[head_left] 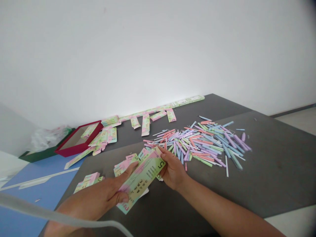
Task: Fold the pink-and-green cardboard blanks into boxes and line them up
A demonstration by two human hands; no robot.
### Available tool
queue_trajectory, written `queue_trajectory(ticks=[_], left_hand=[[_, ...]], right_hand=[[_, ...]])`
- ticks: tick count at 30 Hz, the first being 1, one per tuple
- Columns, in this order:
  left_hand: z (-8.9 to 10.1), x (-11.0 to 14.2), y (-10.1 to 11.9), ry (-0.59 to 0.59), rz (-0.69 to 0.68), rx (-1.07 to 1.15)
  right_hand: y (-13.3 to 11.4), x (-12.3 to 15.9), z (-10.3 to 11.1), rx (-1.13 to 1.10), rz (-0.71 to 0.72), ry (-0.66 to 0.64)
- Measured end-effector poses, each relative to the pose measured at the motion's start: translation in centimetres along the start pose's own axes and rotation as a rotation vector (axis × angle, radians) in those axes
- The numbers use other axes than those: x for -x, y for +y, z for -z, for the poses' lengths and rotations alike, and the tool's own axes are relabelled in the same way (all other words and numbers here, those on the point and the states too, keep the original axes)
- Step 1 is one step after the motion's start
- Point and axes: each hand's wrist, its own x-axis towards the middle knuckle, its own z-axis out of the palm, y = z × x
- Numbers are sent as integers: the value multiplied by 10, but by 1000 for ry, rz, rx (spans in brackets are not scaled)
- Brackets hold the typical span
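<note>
Between my hands is a flat pastel pen box (144, 179), pink, green and yellow, with a "5" printed near its upper right end. My left hand (118, 189) grips its lower left part, thumb and fingers on either side. The upper right end is pinched by my right hand (171, 166). Beneath and behind it, more pastel boxes (123, 164) lie in a loose pile, partly covered by the held one. To the right of my right hand spreads a big heap of pastel pens and thin white refills (197, 143).
A red box (74, 144) and a green tray (39, 155) with plastic bags (49, 138) stand at the left. Flat boxes (145, 125) lie along the wall. A pale cable (61, 215) crosses the lower left, close to my left arm.
</note>
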Motion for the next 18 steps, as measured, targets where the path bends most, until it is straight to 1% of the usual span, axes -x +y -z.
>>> queue_trajectory(ticks=[4, 6, 12, 15, 18], left_hand=[[1, -1, 3, 42, -50, 28], [1, -2, 3, 56, -43, 29], [0, -3, 4, 24, 10, 20], [-1, -2, 4, 43, -10, 36], [-1, -1, 4, 61, -26, 40]], right_hand=[[-1, 0, -1, -29, 8, -2], [-1, 1, -3, -38, 18, -7], [-1, 6, -7, -24, 52, -3], [0, 8, -7, -2, 58, -36], [0, 9, -8, 20, 71, -38]])
